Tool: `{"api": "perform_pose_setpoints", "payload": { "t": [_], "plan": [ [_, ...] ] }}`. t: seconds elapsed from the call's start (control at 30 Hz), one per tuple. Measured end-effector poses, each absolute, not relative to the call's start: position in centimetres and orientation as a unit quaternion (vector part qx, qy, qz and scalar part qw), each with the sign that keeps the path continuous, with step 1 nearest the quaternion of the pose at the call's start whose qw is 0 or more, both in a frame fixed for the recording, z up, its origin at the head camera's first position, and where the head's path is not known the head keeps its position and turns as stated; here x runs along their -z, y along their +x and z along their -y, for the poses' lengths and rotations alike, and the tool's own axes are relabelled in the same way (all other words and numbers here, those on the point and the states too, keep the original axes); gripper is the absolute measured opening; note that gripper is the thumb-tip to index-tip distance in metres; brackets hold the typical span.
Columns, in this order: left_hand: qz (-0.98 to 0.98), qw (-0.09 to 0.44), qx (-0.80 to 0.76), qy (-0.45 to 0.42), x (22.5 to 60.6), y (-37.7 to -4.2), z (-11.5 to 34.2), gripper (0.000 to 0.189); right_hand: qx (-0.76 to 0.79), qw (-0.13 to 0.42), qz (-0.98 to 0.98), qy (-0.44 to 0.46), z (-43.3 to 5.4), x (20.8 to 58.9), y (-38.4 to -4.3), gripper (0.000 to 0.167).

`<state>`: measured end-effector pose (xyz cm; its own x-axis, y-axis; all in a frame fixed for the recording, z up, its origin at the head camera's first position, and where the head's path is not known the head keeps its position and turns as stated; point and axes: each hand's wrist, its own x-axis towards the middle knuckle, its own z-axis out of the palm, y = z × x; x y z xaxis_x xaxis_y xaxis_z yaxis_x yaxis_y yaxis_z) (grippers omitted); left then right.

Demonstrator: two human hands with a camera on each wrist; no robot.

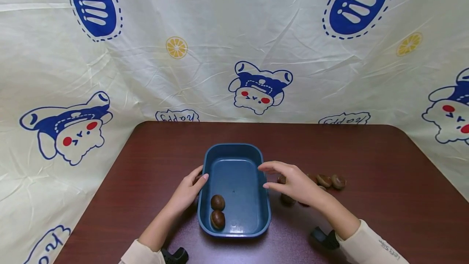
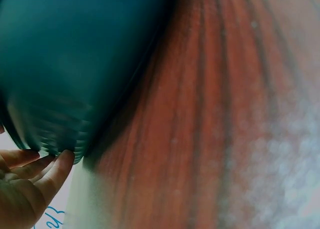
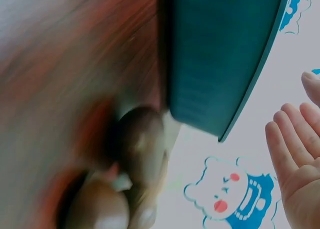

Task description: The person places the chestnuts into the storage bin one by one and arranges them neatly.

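Observation:
A blue rectangular plastic tray [image 1: 239, 186] stands on the table, two brown chestnuts [image 1: 218, 219] lying in its near left corner. My left hand [image 1: 187, 190] grips the tray's left side, thumb at the rim and fingers on the outer wall; the left wrist view shows the fingertips [image 2: 65, 159] against the tray. Beside the right rim hovers my right hand [image 1: 293, 180], thumb and fingers parted with nothing between them. Several more chestnuts [image 1: 324, 180] lie on the table right of the tray, partly hidden by that hand; they appear blurred in the right wrist view.
The dark reddish-brown table [image 1: 176, 146] has rounded far corners. Behind and beside it hangs a pale printed cloth [image 1: 205, 84] with cartoon figures. A black wrist strap mount [image 1: 324, 238] sits by the right sleeve, and another [image 1: 175, 256] by the left.

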<state>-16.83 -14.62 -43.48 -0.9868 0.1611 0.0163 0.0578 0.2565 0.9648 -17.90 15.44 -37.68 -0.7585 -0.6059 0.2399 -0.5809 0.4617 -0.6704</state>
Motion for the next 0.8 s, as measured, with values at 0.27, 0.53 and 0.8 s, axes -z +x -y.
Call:
{"api": "perform_pose_setpoints", "payload": {
  "t": [0.27, 0.53, 0.8],
  "plan": [
    [-0.791, 0.042, -0.606, 0.069, 43.5, -16.9, 14.7, 0.048, 0.385, -0.027, -0.867, -0.314, -18.9, 38.4, -17.1, 0.041],
    [-0.792, 0.044, -0.605, 0.071, 43.7, -16.9, 14.7, 0.048, 0.368, -0.053, -0.891, -0.260, -23.0, 39.9, -16.3, 0.041],
    [-0.792, 0.038, -0.604, 0.072, 43.4, -16.9, 14.7, 0.048, 0.398, -0.044, -0.886, -0.234, -26.1, 41.4, -15.7, 0.040]
  ]
}}
